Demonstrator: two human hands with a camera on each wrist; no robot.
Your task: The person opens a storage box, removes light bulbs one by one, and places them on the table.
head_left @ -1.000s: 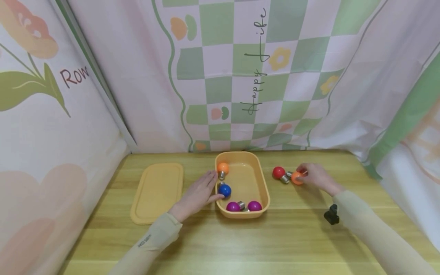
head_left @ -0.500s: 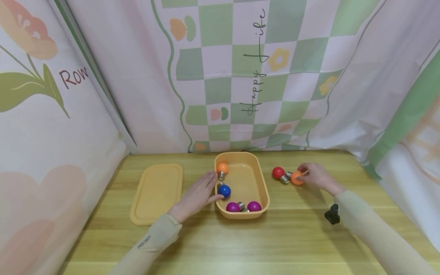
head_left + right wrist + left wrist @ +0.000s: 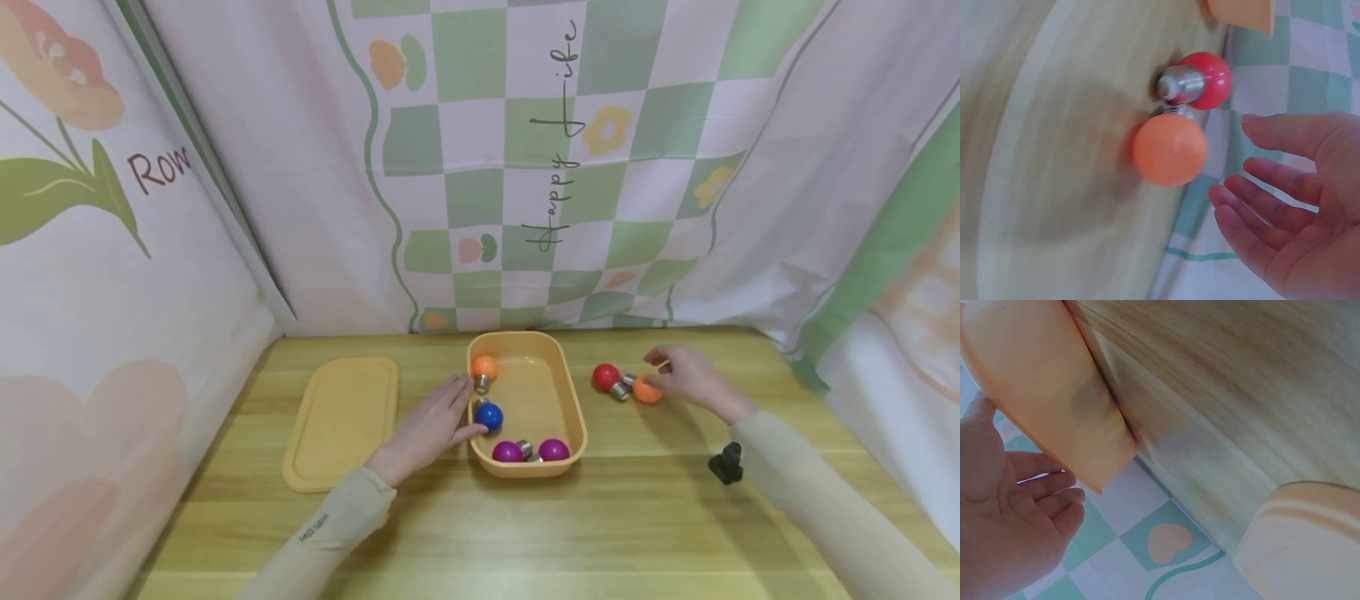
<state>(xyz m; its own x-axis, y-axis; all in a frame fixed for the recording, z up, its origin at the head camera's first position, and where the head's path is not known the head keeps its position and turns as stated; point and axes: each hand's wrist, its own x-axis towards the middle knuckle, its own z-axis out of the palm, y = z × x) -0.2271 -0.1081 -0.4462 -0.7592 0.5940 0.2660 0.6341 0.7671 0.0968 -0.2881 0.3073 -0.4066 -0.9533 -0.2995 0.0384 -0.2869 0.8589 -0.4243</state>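
Observation:
On the left rim of a yellow plastic box [image 3: 528,477] rests my left hand [image 3: 426,425], fingers straight and thumb over the edge near a blue bulb [image 3: 489,417]. Also inside lie an orange bulb [image 3: 484,367] and two purple bulbs [image 3: 553,450], all with silver screw bases. To the box's right, a red bulb [image 3: 605,377] and another orange bulb [image 3: 1170,150] lie on the table, bases close together. My right hand [image 3: 1297,200] hovers just above that orange bulb, fingers loosely bent and apart from it, holding nothing.
The flat yellow lid [image 3: 343,425] lies left of the box on the wooden table [image 3: 480,537]. Patterned curtains [image 3: 551,167] hang along the table's back edge and sides. A small black device [image 3: 726,463] is at my right sleeve.
My right hand has let go of the orange bulb and lifted slightly off it. The bulb stays beside the red one. The left hand has stayed on the box.

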